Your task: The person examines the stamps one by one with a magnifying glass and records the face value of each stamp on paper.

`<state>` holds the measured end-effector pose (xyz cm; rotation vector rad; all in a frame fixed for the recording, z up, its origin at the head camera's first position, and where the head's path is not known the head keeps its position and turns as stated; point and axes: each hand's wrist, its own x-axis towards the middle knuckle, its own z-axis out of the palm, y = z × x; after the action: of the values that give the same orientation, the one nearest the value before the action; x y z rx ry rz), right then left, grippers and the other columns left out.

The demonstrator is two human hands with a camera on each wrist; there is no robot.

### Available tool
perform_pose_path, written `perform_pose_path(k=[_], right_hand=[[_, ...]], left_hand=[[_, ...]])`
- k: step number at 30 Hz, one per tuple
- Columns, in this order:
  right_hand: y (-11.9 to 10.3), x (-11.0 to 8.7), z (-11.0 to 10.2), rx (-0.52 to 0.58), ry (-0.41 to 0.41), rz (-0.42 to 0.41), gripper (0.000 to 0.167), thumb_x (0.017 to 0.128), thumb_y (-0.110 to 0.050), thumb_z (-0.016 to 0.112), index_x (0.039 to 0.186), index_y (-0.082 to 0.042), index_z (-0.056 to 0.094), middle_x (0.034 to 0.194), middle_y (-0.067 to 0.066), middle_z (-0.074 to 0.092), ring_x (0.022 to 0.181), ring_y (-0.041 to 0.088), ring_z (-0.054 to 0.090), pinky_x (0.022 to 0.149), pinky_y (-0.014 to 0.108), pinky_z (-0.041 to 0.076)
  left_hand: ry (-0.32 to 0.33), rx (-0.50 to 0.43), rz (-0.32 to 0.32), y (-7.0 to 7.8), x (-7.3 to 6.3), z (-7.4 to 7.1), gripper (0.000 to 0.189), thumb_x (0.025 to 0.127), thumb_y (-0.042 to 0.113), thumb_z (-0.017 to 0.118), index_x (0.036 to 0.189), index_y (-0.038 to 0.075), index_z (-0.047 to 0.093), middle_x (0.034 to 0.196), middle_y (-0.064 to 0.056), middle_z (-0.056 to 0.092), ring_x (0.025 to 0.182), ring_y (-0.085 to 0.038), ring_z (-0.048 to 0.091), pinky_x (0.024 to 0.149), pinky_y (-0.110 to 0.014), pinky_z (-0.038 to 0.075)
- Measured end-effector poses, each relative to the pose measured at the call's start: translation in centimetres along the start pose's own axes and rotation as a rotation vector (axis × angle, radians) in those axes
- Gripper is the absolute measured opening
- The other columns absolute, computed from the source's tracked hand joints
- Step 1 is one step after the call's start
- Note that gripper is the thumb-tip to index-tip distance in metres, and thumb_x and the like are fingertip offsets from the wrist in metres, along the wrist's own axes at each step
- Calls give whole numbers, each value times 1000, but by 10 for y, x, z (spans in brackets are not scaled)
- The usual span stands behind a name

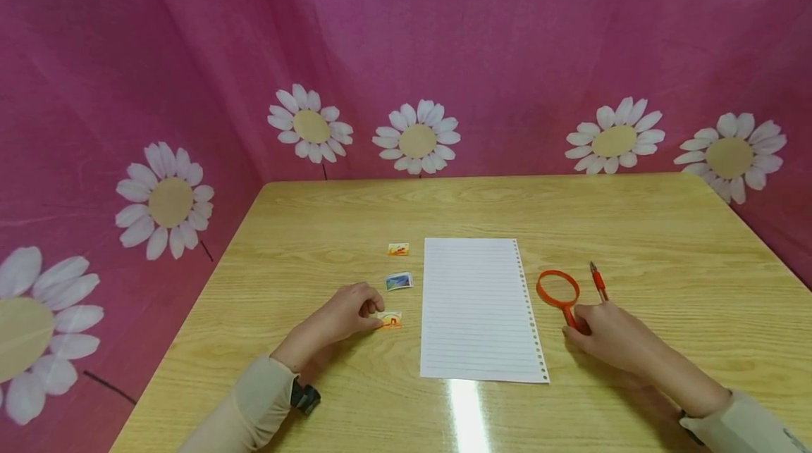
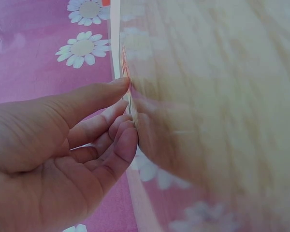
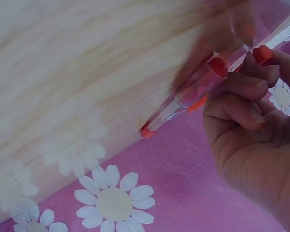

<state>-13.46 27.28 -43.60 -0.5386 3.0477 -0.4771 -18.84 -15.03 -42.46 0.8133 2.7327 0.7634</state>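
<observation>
My left hand (image 1: 345, 313) is at the left edge of the nearest small picture card (image 1: 393, 320), which looks like a yellow and red stamp. Thumb and fingertips pinch its edge at the tabletop, as the left wrist view shows from low down. A blue-green stamp (image 1: 399, 281) and another yellow and red stamp (image 1: 398, 249) lie farther back in a column. On the right, my right hand (image 1: 612, 337) grips the handle of a red magnifying glass (image 1: 559, 272) between thumb and curled fingers. Beside it lies a red pen (image 1: 598, 280), its clear barrel (image 3: 171, 110) running close by the fingers.
A lined sheet of paper (image 1: 478, 308) with punched holes along its right side lies between the hands. The wooden table (image 1: 330, 213) meets a pink curtain (image 1: 495, 51) with white daisies at its back and sides. Light glares off the table's front.
</observation>
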Motion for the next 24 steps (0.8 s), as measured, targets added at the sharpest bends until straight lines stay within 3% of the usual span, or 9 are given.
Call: perform_pose_path(k=[24], right_hand=[[0,-2,-1,-12,14,-13,31,89,-21,69,66,-18,48,58,-10,38,52,2,33,52,21,29]], left_hand=[[3,-14,0,-1,0,1,16,84,9,75,93,4,64,84,-5,57,75,-10,48,68,-18,41]])
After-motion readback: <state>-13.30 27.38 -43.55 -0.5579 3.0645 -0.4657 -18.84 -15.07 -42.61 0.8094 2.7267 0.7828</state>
